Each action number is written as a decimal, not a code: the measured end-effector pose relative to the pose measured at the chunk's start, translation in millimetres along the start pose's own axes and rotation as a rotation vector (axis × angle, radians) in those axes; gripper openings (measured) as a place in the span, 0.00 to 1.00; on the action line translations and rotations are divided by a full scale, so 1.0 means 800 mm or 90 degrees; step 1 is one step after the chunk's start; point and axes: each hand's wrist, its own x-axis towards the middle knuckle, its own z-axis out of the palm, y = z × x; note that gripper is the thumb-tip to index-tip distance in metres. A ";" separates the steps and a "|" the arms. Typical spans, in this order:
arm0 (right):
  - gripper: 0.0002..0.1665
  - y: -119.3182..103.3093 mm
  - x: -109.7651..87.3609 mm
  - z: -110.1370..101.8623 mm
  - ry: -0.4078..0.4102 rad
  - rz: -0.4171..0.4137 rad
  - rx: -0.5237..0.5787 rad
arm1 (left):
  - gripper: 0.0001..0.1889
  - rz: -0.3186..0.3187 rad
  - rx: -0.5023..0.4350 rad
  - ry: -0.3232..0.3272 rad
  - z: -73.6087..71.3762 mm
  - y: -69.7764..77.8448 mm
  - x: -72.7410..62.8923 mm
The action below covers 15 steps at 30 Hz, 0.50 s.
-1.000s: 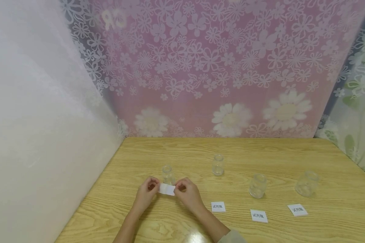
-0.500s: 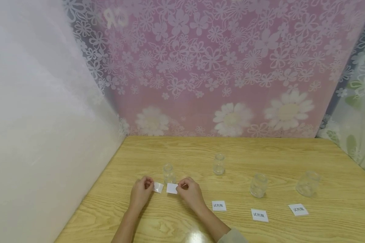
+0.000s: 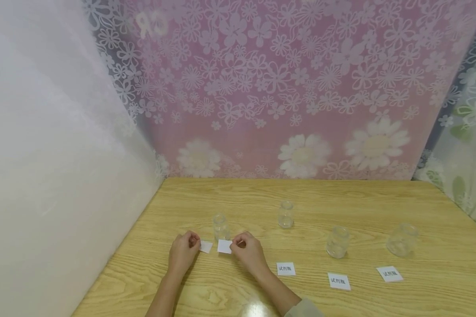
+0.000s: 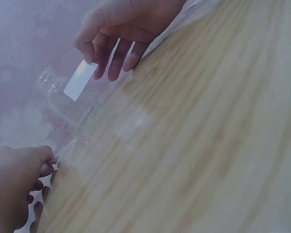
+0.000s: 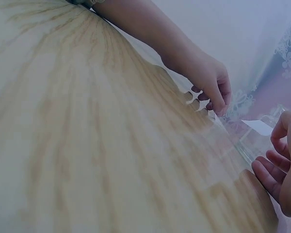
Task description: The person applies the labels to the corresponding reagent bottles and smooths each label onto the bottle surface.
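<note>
In the head view my left hand (image 3: 184,252) pinches a small pale slip (image 3: 205,246), which looks like a label's backing paper. My right hand (image 3: 250,253) pinches a white label (image 3: 224,246) by its right edge, its blank face toward me. A gap separates the two pieces. Just behind them an open clear glass bottle (image 3: 220,225) stands upright on the table, its lower part partly covered by the label. The left wrist view has the label (image 4: 80,80) in front of the bottle (image 4: 68,104), apart from my left hand (image 4: 19,184).
Three more clear glass bottles stand to the right: one farther back (image 3: 285,215), one nearer (image 3: 337,242), one at far right (image 3: 402,240). In front of them lie three printed labels (image 3: 286,269), (image 3: 339,281), (image 3: 389,274). A white wall (image 3: 63,176) bounds the left side.
One second ago both hands held one joined white strip. It has come apart: the slip has gone left with my left hand, the label stays in my right. The bottles have not moved.
</note>
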 end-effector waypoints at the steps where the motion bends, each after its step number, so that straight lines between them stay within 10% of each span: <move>1: 0.02 0.000 0.000 0.000 -0.002 0.001 0.001 | 0.02 0.000 0.002 -0.001 0.000 0.000 0.000; 15: 0.02 0.001 0.000 0.000 -0.001 0.005 0.008 | 0.03 -0.001 -0.041 0.026 0.000 0.006 0.000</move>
